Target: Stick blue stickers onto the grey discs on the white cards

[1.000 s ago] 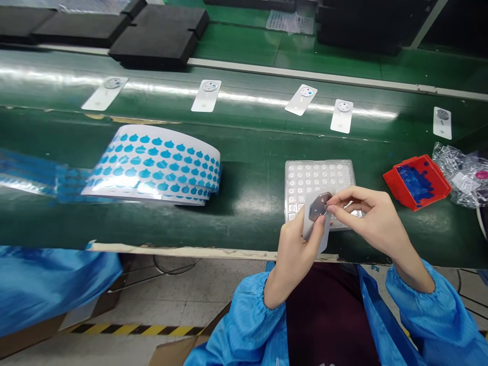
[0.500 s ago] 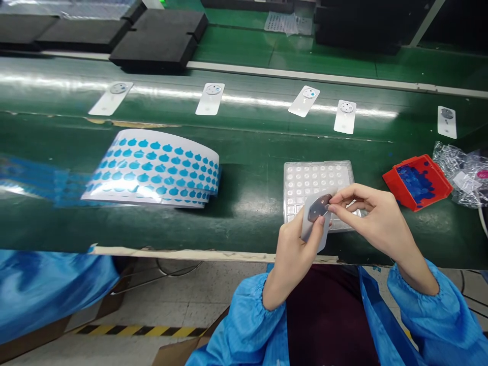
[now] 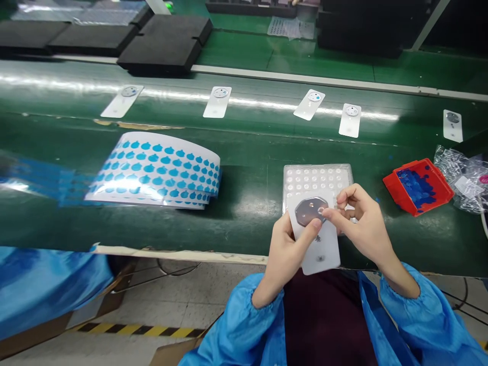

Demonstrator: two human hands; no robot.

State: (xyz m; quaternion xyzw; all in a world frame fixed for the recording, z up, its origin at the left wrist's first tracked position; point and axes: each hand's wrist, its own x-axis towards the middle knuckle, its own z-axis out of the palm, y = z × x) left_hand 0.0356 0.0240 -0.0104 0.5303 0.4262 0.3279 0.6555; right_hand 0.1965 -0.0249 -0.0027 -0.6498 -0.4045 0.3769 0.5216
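Note:
My left hand [image 3: 287, 246] grips a white phone back cover [image 3: 327, 254] by its left edge, the thumb lying on its front. A dark, shiny, eight-sided camera plate [image 3: 305, 211] with small holes fills the cover's upper part. My right hand [image 3: 360, 218] is at the cover's right side. Its thumb tip rests on a small ring-shaped spot at the plate's right edge, while the index finger is bent and apart from the thumb. Behind the cover lies a clear tray [image 3: 318, 173] with rows of small round parts, its lower portion hidden by the cover and hands.
A curled sheet of blue stickers [image 3: 163, 168] lies left. To the right are a red bin [image 3: 438, 198] of blue pieces and a clear plastic bag [image 3: 465, 178]. Several similar covers [image 3: 217, 101] lie along the far strip. Black foam blocks [image 3: 163, 43] stand at the back left.
The cover has turned its front toward me and come down slightly. My right thumb and index finger, pinched together at the plate before, have parted.

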